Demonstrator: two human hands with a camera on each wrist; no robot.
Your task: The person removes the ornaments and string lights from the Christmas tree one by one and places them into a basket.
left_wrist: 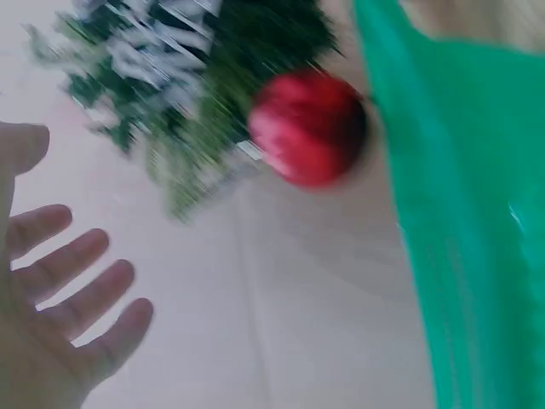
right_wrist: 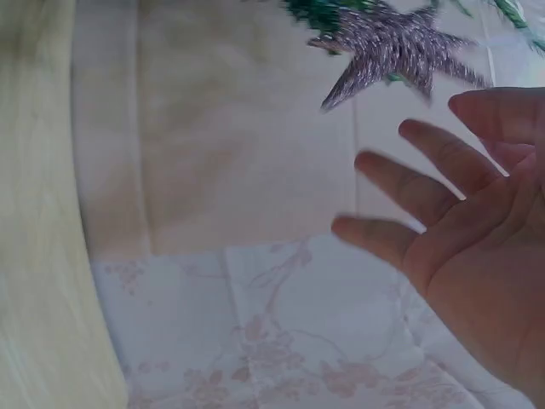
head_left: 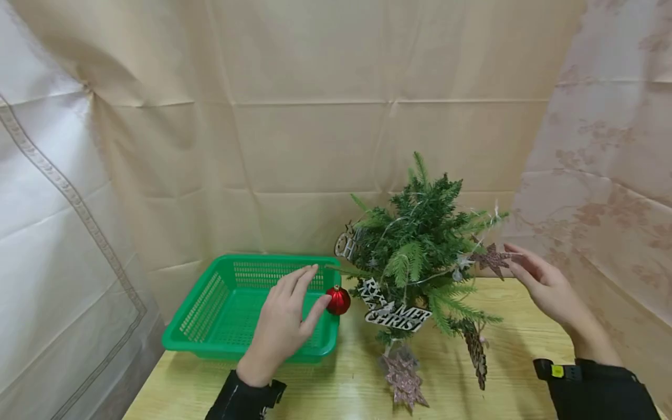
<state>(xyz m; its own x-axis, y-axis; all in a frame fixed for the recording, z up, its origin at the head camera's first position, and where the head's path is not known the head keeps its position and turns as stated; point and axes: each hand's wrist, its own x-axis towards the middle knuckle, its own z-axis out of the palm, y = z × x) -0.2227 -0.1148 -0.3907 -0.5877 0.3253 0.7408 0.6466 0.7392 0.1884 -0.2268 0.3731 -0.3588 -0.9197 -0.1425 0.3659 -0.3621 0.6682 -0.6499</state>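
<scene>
The left hand (head_left: 283,318), fingers spread and empty, is near the hanging red ball (head_left: 339,301); the right hand (head_left: 548,291), fingers loosely parted, meets the upper star (head_left: 492,260), contact unclear. Tugging that could tip the tree (head_left: 427,239).

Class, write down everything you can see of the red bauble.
The red bauble is round, glossy and ribbed, perhaps plastic. It seems to hang off the left side of the tree, overlapping the right end of the green basket in the head view. The left hand is close; the left wrist view shows them apart.
</scene>
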